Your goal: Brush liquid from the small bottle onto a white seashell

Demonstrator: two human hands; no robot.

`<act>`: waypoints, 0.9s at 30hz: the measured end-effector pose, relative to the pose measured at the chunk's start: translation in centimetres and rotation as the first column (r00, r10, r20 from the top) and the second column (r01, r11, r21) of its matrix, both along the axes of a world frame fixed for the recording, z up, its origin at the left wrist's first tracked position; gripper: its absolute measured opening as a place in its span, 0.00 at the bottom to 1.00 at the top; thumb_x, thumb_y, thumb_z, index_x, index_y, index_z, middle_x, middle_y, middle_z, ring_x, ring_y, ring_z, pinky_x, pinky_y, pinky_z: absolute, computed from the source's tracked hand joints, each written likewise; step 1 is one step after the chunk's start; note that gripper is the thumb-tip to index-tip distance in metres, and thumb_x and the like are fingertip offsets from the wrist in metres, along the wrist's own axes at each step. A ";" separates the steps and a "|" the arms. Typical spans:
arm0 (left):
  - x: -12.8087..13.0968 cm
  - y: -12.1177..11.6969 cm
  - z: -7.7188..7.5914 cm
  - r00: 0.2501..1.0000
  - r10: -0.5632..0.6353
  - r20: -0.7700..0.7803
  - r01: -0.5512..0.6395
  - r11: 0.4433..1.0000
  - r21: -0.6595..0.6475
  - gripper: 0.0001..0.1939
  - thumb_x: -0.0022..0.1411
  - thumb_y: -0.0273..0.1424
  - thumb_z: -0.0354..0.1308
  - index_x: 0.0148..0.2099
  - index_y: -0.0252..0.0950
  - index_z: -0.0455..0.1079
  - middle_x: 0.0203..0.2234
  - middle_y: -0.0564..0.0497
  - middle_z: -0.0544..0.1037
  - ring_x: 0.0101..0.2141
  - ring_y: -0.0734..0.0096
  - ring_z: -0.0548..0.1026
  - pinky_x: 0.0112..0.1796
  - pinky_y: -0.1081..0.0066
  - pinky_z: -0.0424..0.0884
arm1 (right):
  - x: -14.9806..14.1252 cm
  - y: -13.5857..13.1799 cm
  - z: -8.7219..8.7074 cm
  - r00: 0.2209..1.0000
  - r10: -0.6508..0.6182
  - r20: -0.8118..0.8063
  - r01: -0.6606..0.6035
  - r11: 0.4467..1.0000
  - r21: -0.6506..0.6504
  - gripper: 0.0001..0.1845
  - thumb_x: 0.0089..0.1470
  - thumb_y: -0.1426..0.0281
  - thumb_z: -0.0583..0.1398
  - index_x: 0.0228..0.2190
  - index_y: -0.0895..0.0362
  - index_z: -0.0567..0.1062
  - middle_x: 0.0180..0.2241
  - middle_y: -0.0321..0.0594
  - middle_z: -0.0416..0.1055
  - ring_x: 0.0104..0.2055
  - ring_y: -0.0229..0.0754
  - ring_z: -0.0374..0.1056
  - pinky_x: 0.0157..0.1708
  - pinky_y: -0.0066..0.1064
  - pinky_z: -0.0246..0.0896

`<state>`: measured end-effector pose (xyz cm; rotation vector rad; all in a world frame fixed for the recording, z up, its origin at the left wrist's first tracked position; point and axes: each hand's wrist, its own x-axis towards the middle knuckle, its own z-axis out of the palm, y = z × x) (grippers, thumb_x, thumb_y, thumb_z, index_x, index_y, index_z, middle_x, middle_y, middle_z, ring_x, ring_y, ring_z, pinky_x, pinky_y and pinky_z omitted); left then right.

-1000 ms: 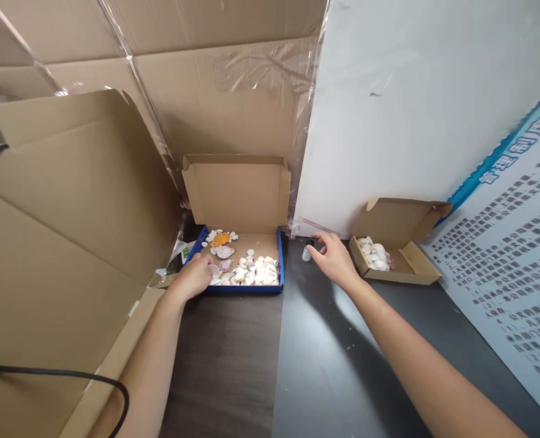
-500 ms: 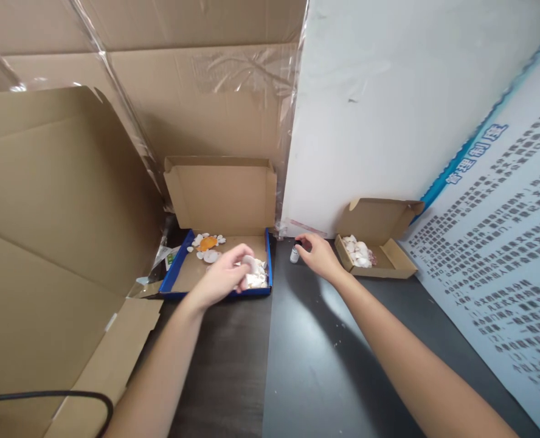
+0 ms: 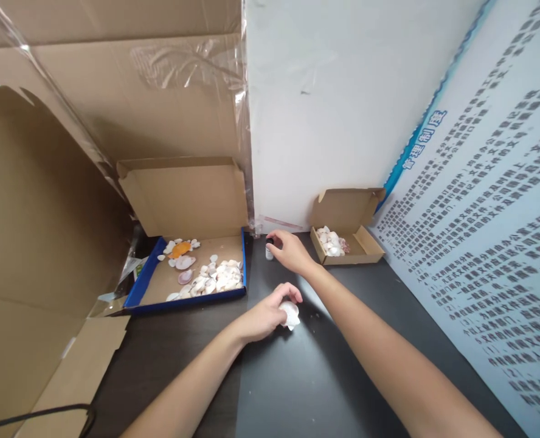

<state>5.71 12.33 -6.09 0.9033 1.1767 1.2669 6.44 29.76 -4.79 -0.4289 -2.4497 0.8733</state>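
Above the dark grey tabletop, my left hand (image 3: 261, 317) pinches a white seashell (image 3: 290, 315) between thumb and fingers. Farther back, my right hand (image 3: 292, 250) has its thumb and fingertips closed around the black cap of a small bottle (image 3: 269, 255), which stands upright on the table. To the left lies an open blue-edged cardboard box (image 3: 185, 302). Inside it, a heap of white seashells (image 3: 219, 277) fills the front right part. A purplish shell (image 3: 185, 277), an orange shell (image 3: 181, 248) and several small white ones sit toward its left.
A smaller open cardboard box (image 3: 359, 258) with white shells (image 3: 331, 242) stands at the back right. Large cardboard panels (image 3: 37, 243) flank the left, with a black cable (image 3: 37, 413) near the front. A white wall board (image 3: 297, 121) and a printed poster (image 3: 480, 201) bound the back and right.
My left hand has come out of the blue-edged box with the seashell and moved right, over the grey tabletop. My right hand has closed on the bottle's cap. The view has turned to the right.
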 end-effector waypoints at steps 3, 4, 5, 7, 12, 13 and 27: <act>-0.2 -0.1 0.1 0.996 -0.057 -0.072 0.059 0.998 0.023 0.22 0.45 0.21 0.53 0.44 0.40 0.55 0.28 0.58 0.63 0.27 0.77 0.62 0.28 0.76 0.57 | 0.0 -0.1 -0.2 1.000 -0.002 -0.023 0.001 0.999 -0.035 0.11 0.53 0.69 0.61 0.40 0.55 0.76 0.34 0.39 0.73 0.36 0.41 0.68 0.41 0.33 0.61; -0.4 -0.2 0.1 0.990 -0.073 -0.117 0.076 0.997 0.023 0.20 0.47 0.21 0.53 0.44 0.40 0.55 0.29 0.57 0.63 0.28 0.77 0.62 0.29 0.75 0.58 | 0.0 -0.1 -0.3 1.000 0.000 -0.031 -0.001 0.999 -0.046 0.11 0.53 0.69 0.61 0.40 0.55 0.76 0.34 0.39 0.73 0.36 0.41 0.68 0.41 0.33 0.62; -0.5 -0.2 0.2 0.981 -0.085 -0.176 0.088 0.996 0.012 0.19 0.49 0.21 0.52 0.44 0.39 0.56 0.30 0.57 0.64 0.29 0.76 0.63 0.31 0.75 0.59 | 0.1 -0.2 -0.3 0.999 0.001 -0.038 -0.003 0.998 -0.056 0.11 0.53 0.69 0.61 0.40 0.55 0.76 0.34 0.39 0.73 0.35 0.41 0.68 0.41 0.33 0.62; -0.6 -0.4 0.5 0.944 -0.111 -0.312 0.108 0.994 -0.029 0.19 0.52 0.19 0.49 0.47 0.38 0.60 0.33 0.54 0.66 0.32 0.74 0.65 0.34 0.73 0.61 | 0.2 -0.2 -0.4 0.999 0.000 -0.050 -0.004 0.997 -0.075 0.12 0.53 0.69 0.61 0.41 0.55 0.76 0.35 0.39 0.74 0.36 0.42 0.69 0.41 0.33 0.62; 0.1 -0.8 1.2 0.772 -0.173 -0.612 0.151 0.985 -0.089 0.26 0.58 0.19 0.46 0.57 0.40 0.62 0.46 0.47 0.71 0.46 0.64 0.68 0.49 0.65 0.62 | 0.3 -0.4 -0.9 0.997 -0.001 -0.073 -0.008 0.993 -0.118 0.14 0.55 0.68 0.59 0.44 0.54 0.75 0.36 0.39 0.75 0.38 0.42 0.71 0.41 0.33 0.63; 0.3 -0.8 1.3 0.732 -0.175 -0.659 0.154 0.984 -0.091 0.27 0.58 0.19 0.45 0.59 0.40 0.62 0.47 0.46 0.70 0.48 0.63 0.68 0.50 0.64 0.62 | 0.3 -0.4 -1.0 0.997 0.003 -0.076 -0.012 0.992 -0.123 0.14 0.55 0.68 0.59 0.44 0.53 0.75 0.35 0.39 0.75 0.38 0.42 0.71 0.41 0.33 0.63; 0.9 -0.9 0.9 0.591 -0.061 -0.804 0.148 0.988 0.034 0.21 0.58 0.17 0.44 0.50 0.39 0.64 0.46 0.48 0.69 0.48 0.65 0.65 0.51 0.66 0.63 | 0.2 -0.2 -1.7 0.995 0.020 -0.103 -0.033 0.992 -0.123 0.15 0.56 0.67 0.59 0.45 0.53 0.76 0.35 0.38 0.75 0.36 0.41 0.70 0.41 0.32 0.63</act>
